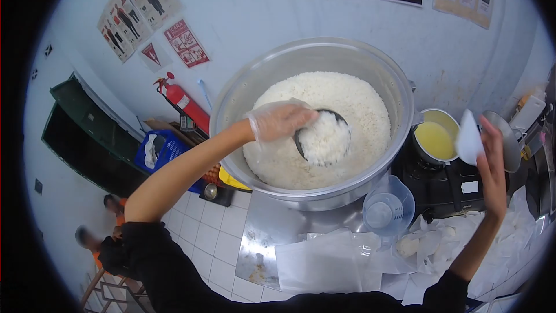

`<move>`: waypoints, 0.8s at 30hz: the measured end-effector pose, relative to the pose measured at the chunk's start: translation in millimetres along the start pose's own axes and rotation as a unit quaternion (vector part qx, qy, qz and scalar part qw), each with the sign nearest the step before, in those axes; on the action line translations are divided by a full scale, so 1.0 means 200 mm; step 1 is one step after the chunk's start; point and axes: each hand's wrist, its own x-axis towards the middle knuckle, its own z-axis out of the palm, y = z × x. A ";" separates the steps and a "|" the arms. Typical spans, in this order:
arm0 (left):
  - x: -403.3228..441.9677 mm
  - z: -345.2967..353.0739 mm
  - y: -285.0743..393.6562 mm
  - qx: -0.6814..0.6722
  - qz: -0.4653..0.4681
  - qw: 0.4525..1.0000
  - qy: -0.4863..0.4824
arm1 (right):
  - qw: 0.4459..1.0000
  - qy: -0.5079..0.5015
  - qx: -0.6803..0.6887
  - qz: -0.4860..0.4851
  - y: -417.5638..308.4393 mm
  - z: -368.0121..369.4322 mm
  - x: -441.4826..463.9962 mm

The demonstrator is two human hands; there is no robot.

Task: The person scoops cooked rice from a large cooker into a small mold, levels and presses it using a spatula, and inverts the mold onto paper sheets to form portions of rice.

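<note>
My left hand point(284, 119), in a clear plastic glove, grips the rim of a dark round bowl point(298, 144) heaped with white rice point(326, 140). The bowl is inside a large metal pot point(313, 55), over a broad bed of cooked rice point(362, 104). To the right, my right hand point(492, 159) is raised near the stove with a thin white piece point(469, 138) between its fingers; whether it is paper or a flat tool I cannot tell. Close to that hand stands a saucepan point(438, 133) holding yellow liquid.
A clear measuring jug point(389, 206) and white paper sheets point(318, 261) lie on the steel table point(258, 243). Wrapped white bundles point(440, 240) are at the right, beside the black stove point(452, 188). A fire extinguisher point(184, 101) and blue crate point(168, 153) stand left. Two people are at lower left.
</note>
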 end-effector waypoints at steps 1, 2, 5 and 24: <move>-0.02 -0.04 -0.01 -0.027 0.008 0.999 0.018 | 1.000 -0.020 0.003 -0.019 -0.07 0.07 0.08; -0.04 -0.06 -0.01 -0.076 0.009 0.996 0.044 | 0.998 -0.042 0.005 -0.038 -0.14 0.14 0.16; -0.09 -0.05 -0.03 -0.223 0.032 0.966 0.129 | 0.973 -0.202 0.093 -0.057 -0.29 0.36 0.34; -0.20 -0.04 0.19 -0.006 0.012 0.972 0.237 | 0.962 -0.077 -0.054 -0.257 -0.48 0.91 0.49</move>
